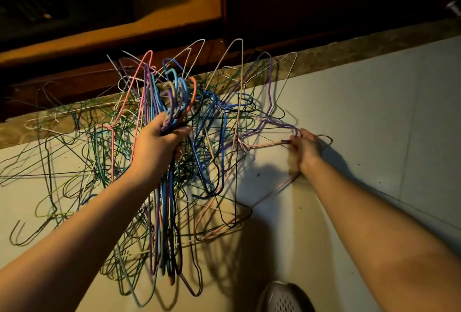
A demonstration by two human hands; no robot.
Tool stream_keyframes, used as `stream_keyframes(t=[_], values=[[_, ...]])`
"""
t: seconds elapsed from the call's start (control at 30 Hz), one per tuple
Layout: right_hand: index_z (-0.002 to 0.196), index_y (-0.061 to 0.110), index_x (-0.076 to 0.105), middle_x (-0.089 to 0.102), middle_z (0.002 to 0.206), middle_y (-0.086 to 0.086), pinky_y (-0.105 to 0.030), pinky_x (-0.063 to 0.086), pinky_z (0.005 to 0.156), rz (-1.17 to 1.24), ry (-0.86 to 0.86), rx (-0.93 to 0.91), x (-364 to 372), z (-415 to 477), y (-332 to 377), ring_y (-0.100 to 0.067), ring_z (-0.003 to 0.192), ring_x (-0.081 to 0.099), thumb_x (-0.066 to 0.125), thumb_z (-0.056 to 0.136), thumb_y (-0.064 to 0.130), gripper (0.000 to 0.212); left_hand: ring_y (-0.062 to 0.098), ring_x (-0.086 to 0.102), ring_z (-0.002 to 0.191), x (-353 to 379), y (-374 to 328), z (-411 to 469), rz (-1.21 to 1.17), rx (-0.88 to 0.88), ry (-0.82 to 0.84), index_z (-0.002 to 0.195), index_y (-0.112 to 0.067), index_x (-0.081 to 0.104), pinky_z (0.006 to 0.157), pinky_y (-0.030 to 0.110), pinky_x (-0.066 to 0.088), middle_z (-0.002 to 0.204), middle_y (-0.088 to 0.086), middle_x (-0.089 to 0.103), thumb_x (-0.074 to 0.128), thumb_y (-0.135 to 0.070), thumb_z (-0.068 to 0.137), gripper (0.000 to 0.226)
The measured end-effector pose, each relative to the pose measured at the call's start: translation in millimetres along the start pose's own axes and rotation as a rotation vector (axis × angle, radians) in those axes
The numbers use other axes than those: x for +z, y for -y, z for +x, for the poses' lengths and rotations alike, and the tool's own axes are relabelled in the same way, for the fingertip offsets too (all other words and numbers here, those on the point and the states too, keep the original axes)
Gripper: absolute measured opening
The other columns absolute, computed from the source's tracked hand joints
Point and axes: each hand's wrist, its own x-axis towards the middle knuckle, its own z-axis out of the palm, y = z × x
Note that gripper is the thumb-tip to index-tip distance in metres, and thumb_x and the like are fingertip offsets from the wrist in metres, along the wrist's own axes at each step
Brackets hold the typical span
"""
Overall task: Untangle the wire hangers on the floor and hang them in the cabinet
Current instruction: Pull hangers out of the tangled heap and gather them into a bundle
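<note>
Only the head view here. The left hand (157, 142) has its fingers wrapped tight around a bundle of hangers (174, 102). It grips them at the necks so the hooks all stack up on top and the bodies hang down together. That looks like the "sorted" bunch, held up off the floor (349, 112) so it can't snag again.

The right hand (306, 149) is out at the right edge of the tangled pile (87, 162), fingers pinched on the hook end of a purple hanger (269, 122). My guess is it's grabbing there because the hook is the free end (easiest bit to tease out).

The rest of the hangers are a mess on the floor, right up against the foot of the cabinet (149, 37), which is dark inside. There's a plastic basket (282, 296) poking in at the bottom.
</note>
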Motion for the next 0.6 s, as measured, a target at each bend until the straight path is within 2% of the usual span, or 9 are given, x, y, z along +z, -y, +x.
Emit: stream_keyframes(t=[0.07, 0.1, 0.17, 0.2, 0.27, 0.33, 0.4, 0.47, 0.6], values=[[0.13, 0.011, 0.05, 0.06, 0.1, -0.005, -0.017, 0.05, 0.063, -0.09, -0.022, -0.017, 4, -10, 2, -0.013, 0.075, 0.059, 0.055, 0.088, -0.001, 0.044, 0.012, 0.043, 0.058, 0, 1, 0, -0.005, 0.001, 0.005, 0.083, -0.022, 0.055, 0.055, 0.028, 0.037, 0.07, -0.001, 0.052, 0.053, -0.003, 0.089, 0.02], [0.132, 0.011, 0.048, 0.06, 0.106, -0.008, -0.021, 0.049, 0.07, -0.227, -0.067, -0.063, 6, -16, 4, -0.019, 0.085, 0.06, 0.055, 0.087, 0.002, 0.046, 0.012, 0.043, 0.059, 0, 2, 0, -0.007, 0.001, 0.005, 0.083, -0.022, 0.055, 0.055, 0.029, 0.037, 0.07, -0.001, 0.051, 0.053, -0.003, 0.089, 0.02], [0.133, 0.013, 0.046, 0.054, 0.125, -0.012, -0.029, 0.044, 0.089, -0.638, -0.211, -0.285, 10, -32, 6, -0.028, 0.108, 0.055, 0.052, 0.088, 0.006, 0.046, 0.013, 0.043, 0.059, -2, 3, 1, -0.005, 0.0, 0.002, 0.083, -0.022, 0.055, 0.056, 0.03, 0.037, 0.071, 0.0, 0.051, 0.053, -0.004, 0.089, 0.019], [0.132, 0.015, 0.048, 0.049, 0.13, -0.013, -0.031, 0.041, 0.093, -0.783, -0.217, -0.447, 14, -41, 7, -0.03, 0.113, 0.051, 0.05, 0.088, 0.007, 0.044, 0.013, 0.043, 0.06, -3, 2, 1, -0.008, -0.001, 0.001, 0.084, -0.023, 0.055, 0.056, 0.03, 0.037, 0.071, 0.001, 0.051, 0.053, -0.004, 0.089, 0.02], [0.124, 0.016, 0.056, 0.05, 0.129, -0.012, -0.032, 0.041, 0.092, -1.028, -0.018, -0.698, 29, -54, 3, -0.03, 0.113, 0.05, 0.05, 0.09, 0.013, 0.034, 0.012, 0.043, 0.059, -4, 2, 0, -0.02, -0.001, -0.001, 0.085, -0.024, 0.056, 0.056, 0.029, 0.037, 0.071, 0.0, 0.051, 0.053, -0.004, 0.089, 0.021], [0.113, 0.013, 0.061, 0.056, 0.121, -0.013, -0.032, 0.039, 0.088, -1.334, 0.24, -0.756, 43, -57, -7, -0.03, 0.11, 0.049, 0.049, 0.091, 0.024, 0.028, 0.011, 0.043, 0.057, -4, 1, -1, -0.025, 0.006, 0.0, 0.084, -0.023, 0.055, 0.054, 0.027, 0.037, 0.07, -0.002, 0.051, 0.052, -0.002, 0.09, 0.022], [0.109, 0.013, 0.059, 0.056, 0.118, -0.012, -0.034, 0.039, 0.088, -1.578, 0.329, -0.754, 51, -58, -17, -0.031, 0.108, 0.048, 0.048, 0.089, 0.03, 0.028, 0.009, 0.043, 0.055, -3, -1, -3, -0.024, 0.011, 0.003, 0.083, -0.021, 0.054, 0.053, 0.026, 0.037, 0.069, -0.001, 0.049, 0.051, -0.001, 0.09, 0.021], [0.105, 0.017, 0.057, 0.056, 0.116, -0.009, -0.036, 0.038, 0.089, -1.677, 0.304, -0.78, 53, -58, -20, -0.029, 0.108, 0.048, 0.045, 0.089, 0.031, 0.024, 0.007, 0.043, 0.052, -4, -2, -3, -0.028, 0.007, 0.0, 0.083, -0.02, 0.053, 0.051, 0.024, 0.036, 0.068, 0.0, 0.048, 0.051, -0.001, 0.089, 0.02], [0.092, 0.016, 0.066, 0.064, 0.1, -0.01, -0.033, 0.037, 0.077, -1.551, 0.217, -0.769, 40, -52, -18, -0.028, 0.094, 0.056, 0.047, 0.093, 0.038, 0.029, 0.007, 0.041, 0.052, -5, -2, -3, -0.07, -0.005, 0.012, 0.083, -0.018, 0.052, 0.049, 0.02, 0.036, 0.067, -0.001, 0.046, 0.049, 0.0, 0.09, 0.019]])
